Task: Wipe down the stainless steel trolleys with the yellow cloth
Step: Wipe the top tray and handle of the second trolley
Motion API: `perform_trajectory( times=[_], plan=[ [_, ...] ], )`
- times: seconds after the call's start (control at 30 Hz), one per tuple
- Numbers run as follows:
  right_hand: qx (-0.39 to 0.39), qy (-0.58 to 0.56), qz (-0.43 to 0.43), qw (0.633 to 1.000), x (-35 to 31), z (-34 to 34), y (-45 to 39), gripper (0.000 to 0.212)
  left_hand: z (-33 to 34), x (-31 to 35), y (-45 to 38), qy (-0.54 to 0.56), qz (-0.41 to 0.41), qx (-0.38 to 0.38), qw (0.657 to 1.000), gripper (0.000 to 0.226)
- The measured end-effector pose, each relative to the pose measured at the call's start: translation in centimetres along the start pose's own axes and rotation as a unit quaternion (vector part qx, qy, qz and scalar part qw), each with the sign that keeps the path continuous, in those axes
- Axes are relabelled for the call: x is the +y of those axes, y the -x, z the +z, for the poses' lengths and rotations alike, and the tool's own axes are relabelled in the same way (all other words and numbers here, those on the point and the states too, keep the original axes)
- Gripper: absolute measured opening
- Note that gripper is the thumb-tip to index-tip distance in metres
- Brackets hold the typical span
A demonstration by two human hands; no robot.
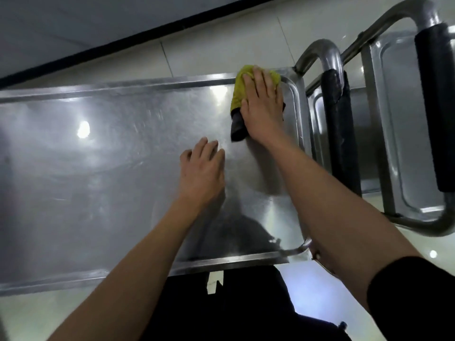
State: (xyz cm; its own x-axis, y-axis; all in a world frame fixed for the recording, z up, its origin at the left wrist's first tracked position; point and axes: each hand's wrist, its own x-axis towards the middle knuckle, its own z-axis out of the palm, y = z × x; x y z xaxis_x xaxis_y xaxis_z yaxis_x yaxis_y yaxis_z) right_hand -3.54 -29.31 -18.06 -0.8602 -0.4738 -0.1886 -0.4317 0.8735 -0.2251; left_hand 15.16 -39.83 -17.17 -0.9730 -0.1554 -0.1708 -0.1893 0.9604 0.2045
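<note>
Yellow cloth (pixel 246 87) lies bunched at the far right corner of the near trolley's top tray (pixel 110 168), close to the trolley's push handle (pixel 334 114). A dark part of the cloth pokes out from under the palm on the side nearer me.

My right hand (pixel 263 104) lies flat on the cloth, fingers straight and spread, pressing it onto the steel; nothing curled round it. My left hand (pixel 202 171) sits nearer me than the cloth, toward the middle of the tray, fingers loosely extended, fingertips at or just above the metal; it holds nothing. I cannot tell whether it bears weight.

Progress, as I judge it: the tray shows faint curved smears across the stretch left of the cloth, which reads as wiped ground, though glare from ceiling lights makes this uncertain. The corner under the cloth is the part in hand. The raised rim and handle show no sign either way.

Beyond the handle stands a second trolley (pixel 406 119) with its own padded handle (pixel 440 107), nested close. I judge it not yet touched, so a good share of the job remains.
</note>
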Motion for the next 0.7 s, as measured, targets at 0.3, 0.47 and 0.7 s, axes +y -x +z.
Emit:
perform_trajectory(
  times=[0.3,0.47,0.7],
  plan=[
    [0.044,-0.013,0.030,0.999,0.1,1.4,6.0,0.058,-0.7,0.0,0.7,-0.010,0.011,-0.046,0.999,0.045],
    [0.036,-0.008,0.049,0.998,0.2,3.2,16.6,0.059,-1.0,0.0,1.7,-0.042,0.034,-0.087,0.995,0.052],
    [0.040,-0.047,0.075,0.995,1.3,4.9,31.2,0.053,-0.3,1.2,3.4,-0.014,0.091,-0.100,0.991,0.045]
  ],
)
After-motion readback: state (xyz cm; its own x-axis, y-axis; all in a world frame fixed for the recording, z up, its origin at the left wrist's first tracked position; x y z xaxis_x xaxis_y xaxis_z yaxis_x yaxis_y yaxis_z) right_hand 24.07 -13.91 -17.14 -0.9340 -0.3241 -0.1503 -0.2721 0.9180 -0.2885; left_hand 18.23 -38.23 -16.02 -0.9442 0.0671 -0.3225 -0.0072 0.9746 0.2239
